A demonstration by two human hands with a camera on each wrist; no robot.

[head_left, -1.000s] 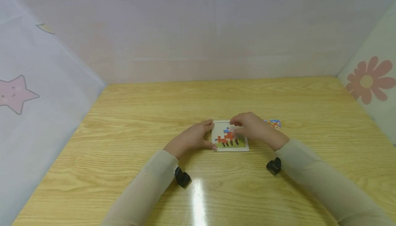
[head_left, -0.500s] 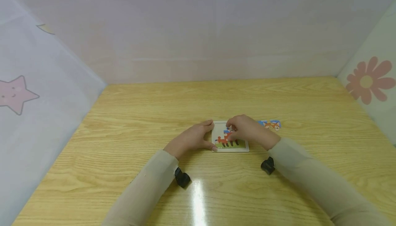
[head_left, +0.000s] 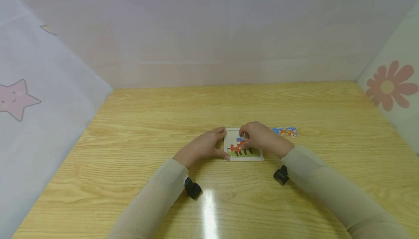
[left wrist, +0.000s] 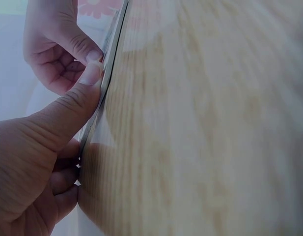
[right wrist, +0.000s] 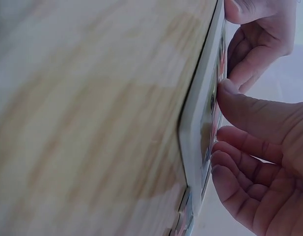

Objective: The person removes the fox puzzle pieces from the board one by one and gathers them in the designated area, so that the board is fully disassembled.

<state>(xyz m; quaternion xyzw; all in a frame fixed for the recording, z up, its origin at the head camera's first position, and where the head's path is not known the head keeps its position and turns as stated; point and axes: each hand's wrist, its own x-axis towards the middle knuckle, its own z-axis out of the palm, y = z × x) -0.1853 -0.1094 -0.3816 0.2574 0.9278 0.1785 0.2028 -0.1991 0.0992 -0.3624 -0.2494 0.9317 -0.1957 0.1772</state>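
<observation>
A square puzzle tray (head_left: 243, 159) with a pale rim lies on the table, partly filled with pieces of a red animal with dark legs on green grass. My left hand (head_left: 204, 145) holds the tray's left side, thumb on the near corner and fingers at the far corner. Over the tray's right half, my right hand (head_left: 262, 135) pinches a puzzle piece (head_left: 243, 136) between thumb and fingers, low against the other pieces; the hand hides most of that piece. In the right wrist view the right thumb (right wrist: 249, 110) and curled fingertips meet the tray's face.
Loose puzzle pieces (head_left: 288, 132) with blue and an orange animal face lie right of the tray, partly behind the right hand. The wooden table (head_left: 157, 115) meets a pale cloth wall (head_left: 209, 50) at the back. Each wrist carries a black camera (head_left: 281, 175).
My right hand has moved slightly left and down onto the tray, uncovering more of the loose pieces. Its thumb and fingers have closed together. The left hand stays put.
</observation>
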